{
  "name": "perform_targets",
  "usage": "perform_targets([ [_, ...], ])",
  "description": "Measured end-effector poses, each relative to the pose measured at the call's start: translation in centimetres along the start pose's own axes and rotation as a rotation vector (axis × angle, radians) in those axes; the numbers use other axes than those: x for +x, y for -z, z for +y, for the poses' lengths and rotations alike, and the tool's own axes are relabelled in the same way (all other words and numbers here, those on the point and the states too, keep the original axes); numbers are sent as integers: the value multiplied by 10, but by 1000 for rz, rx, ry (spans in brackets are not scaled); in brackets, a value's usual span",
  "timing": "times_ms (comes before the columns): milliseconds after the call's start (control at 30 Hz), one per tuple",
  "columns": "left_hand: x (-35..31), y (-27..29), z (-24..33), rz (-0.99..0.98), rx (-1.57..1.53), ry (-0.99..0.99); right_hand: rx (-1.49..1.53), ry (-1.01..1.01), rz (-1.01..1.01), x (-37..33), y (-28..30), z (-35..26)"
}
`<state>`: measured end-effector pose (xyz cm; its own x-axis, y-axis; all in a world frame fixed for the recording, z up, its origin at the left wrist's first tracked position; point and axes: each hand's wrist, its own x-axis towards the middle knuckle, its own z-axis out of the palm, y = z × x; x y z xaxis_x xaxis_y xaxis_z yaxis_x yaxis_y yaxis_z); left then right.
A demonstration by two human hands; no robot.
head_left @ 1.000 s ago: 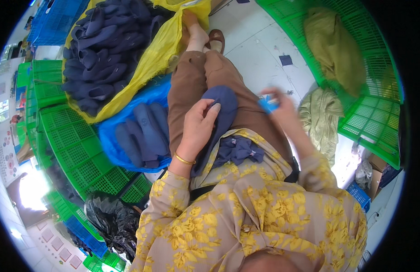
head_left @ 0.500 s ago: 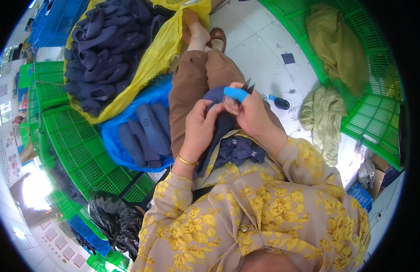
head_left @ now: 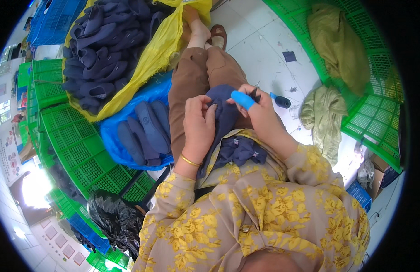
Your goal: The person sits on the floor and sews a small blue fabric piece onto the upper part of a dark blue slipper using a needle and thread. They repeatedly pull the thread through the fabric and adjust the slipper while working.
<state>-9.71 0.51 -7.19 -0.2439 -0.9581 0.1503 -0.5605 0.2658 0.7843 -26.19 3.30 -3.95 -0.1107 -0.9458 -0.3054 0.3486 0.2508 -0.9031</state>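
A navy fabric slipper (head_left: 226, 115) lies across my lap. My left hand (head_left: 200, 122) is closed on its near-left edge, thumb and fingers pinching the cloth. On the other side, my right hand (head_left: 260, 113) is closed, with a blue cover (head_left: 242, 99) on one finger. Dark pointed blades of small thread snips (head_left: 255, 94) stick up from its fist; their handle is hidden. The thumb and fingertips of this hand come close to the slipper, and whether they pinch a thread cannot be made out. More navy cloth pieces (head_left: 239, 152) rest in the apron fold at my waist.
A yellow sack (head_left: 158, 59) of navy slippers (head_left: 101, 50) stands far left. Nearer, several navy soles (head_left: 151, 127) lie on blue plastic (head_left: 111, 144). Green crates (head_left: 78, 149) line both sides. On the floor at right are a black spool (head_left: 282, 102) and a pale green cloth (head_left: 325, 118).
My right hand has drawn a little to the right, away from my left hand, and turned so that less of the blades shows. My left hand shifted slightly.
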Motion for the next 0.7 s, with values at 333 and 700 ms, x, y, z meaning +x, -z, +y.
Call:
perform_targets([
  [333,9,25,24,-331,-7,154,-582,344,-290,-49,10,-11],
  [700,7,41,10,-491,-316,366,-1148,51,88,-42,58,-9],
])
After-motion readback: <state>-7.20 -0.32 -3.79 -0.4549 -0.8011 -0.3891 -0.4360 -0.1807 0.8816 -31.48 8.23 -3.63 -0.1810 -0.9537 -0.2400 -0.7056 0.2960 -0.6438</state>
